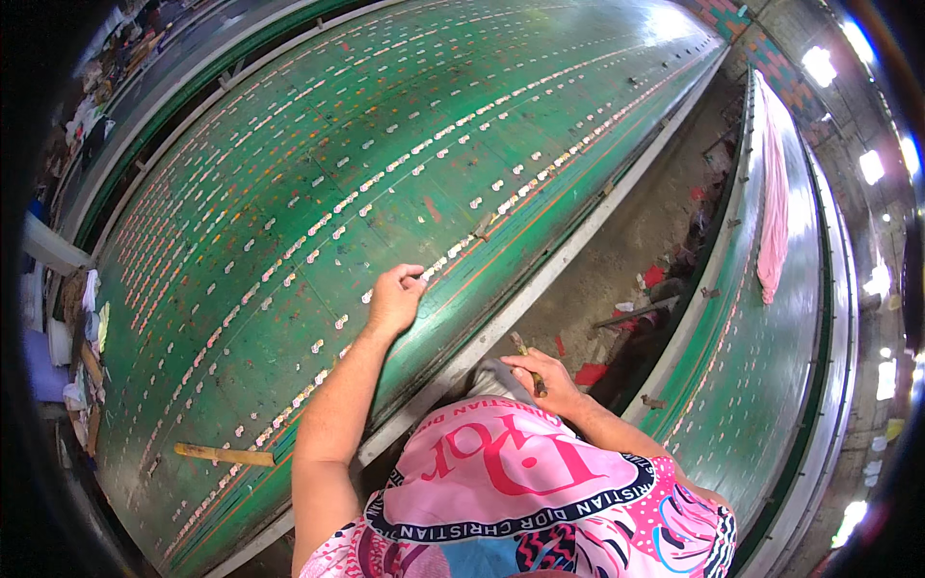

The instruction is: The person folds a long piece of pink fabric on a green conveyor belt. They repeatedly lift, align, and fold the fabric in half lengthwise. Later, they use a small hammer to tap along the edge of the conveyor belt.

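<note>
A long green printing table bears rows of small pale printed marks and coloured stains. My left hand is over its near edge strip, fingers bent, thumb and forefinger close together beside a line of marks; whether something small is between them I cannot tell. My right hand is in front of my body, past the table's pale rail, closed around a thin stained stick-like tool, perhaps a brush. The tool's worn end points away from me. A flat wooden stick lies on the table to the lower left.
A pale rail edges the table. Beyond the floor gap, with red scraps in it, stands a second green table with a pink cloth. Cloths and rolls are piled at the far left. Small metal stops sit along the edges.
</note>
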Available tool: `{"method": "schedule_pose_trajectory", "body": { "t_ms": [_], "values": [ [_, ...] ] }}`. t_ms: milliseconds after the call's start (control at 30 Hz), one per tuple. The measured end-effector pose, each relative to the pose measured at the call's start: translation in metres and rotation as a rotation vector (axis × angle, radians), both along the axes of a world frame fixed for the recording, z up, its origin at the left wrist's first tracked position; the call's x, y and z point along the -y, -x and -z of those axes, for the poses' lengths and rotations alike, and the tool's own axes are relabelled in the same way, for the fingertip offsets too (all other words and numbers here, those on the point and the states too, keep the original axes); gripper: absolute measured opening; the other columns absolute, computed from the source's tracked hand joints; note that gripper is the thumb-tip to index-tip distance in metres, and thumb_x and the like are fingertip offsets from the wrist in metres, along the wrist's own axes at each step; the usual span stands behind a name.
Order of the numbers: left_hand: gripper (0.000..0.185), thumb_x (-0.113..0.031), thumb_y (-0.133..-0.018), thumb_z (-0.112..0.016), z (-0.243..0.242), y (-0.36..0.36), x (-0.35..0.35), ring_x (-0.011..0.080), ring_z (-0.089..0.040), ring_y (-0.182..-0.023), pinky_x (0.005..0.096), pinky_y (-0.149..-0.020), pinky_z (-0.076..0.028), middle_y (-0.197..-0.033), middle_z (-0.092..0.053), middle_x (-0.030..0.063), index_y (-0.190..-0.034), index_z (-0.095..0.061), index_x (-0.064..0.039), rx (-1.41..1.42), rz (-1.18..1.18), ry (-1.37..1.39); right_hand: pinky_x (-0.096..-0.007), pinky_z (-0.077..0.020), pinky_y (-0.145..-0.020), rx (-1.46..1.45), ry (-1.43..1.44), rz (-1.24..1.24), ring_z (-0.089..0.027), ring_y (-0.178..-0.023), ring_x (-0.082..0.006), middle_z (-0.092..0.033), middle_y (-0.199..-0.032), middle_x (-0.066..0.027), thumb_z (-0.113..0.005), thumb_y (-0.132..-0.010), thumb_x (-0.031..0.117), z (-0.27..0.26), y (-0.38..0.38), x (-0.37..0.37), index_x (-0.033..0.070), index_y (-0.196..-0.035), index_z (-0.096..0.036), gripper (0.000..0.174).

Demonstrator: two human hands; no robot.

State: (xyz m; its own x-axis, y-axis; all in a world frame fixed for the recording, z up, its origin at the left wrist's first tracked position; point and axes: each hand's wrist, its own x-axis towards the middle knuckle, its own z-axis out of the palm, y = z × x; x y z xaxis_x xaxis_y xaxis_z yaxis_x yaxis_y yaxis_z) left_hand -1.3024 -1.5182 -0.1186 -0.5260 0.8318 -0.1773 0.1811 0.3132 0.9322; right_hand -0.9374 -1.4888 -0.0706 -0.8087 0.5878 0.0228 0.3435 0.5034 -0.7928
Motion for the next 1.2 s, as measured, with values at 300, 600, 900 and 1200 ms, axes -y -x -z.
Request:
{"method": "schedule_pose_trajectory", "body": {
  "t_ms": [300, 600, 900, 1200],
  "values": [
    [0.027, -0.029, -0.097, -0.082, -0.043, -0.064, -0.113, 0.0335, -0.076, -0.108, 0.0484, -0.094, -0.062, -0.113, -0.076, 0.0144, -0.112, -0.084, -0.007, -0.695, 0.028, 0.076, -0.0472, -0.0556, -0.076, -0.154, 0.052, -0.138, -0.068, -0.084, -0.0356, -0.069, -0.095, -0.0179, -0.072, -0.103, 0.003, 0.013, -0.002, -0.122, 0.011, -0.133, -0.078, 0.032],
    [0.032, -0.024, -0.093, -0.087, -0.060, -0.086, -0.229, 0.0365, -0.079, -0.104, 0.0497, -0.092, -0.063, -0.110, -0.079, 0.0190, -0.113, -0.082, 0.000, -0.714, 0.183, 0.520, -0.0353, -0.0542, -0.070, -0.234, 0.135, -0.027, -0.066, -0.079, -0.0215, -0.066, -0.091, -0.0105, -0.065, -0.105, -0.003, 0.014, -0.076, -0.287, 0.006, -0.131, -0.078, 0.031],
    [0.036, -0.014, -0.089, -0.094, -0.059, -0.167, -0.289, 0.0183, -0.070, -0.083, 0.0376, -0.079, -0.058, -0.093, -0.076, 0.0084, -0.118, -0.079, 0.000, -0.298, 0.214, 0.017, -0.0333, -0.0553, -0.073, -0.209, 0.243, 0.016, -0.066, -0.070, -0.0190, -0.070, -0.093, -0.0118, -0.066, -0.112, 0.013, 0.019, -0.110, -0.311, 0.005, -0.134, -0.077, 0.026],
    [0.034, -0.022, -0.094, -0.090, -0.041, -0.204, -0.276, 0.0357, -0.074, -0.085, 0.0468, -0.078, -0.057, -0.095, -0.076, 0.0192, -0.113, -0.068, -0.004, -0.448, 0.300, 0.002, -0.0379, -0.0574, -0.086, -0.243, 0.312, 0.013, -0.071, -0.088, -0.0244, -0.073, -0.102, -0.0150, -0.064, -0.113, 0.015, 0.016, -0.156, -0.299, 0.003, -0.137, -0.075, 0.029]
  ]
}}
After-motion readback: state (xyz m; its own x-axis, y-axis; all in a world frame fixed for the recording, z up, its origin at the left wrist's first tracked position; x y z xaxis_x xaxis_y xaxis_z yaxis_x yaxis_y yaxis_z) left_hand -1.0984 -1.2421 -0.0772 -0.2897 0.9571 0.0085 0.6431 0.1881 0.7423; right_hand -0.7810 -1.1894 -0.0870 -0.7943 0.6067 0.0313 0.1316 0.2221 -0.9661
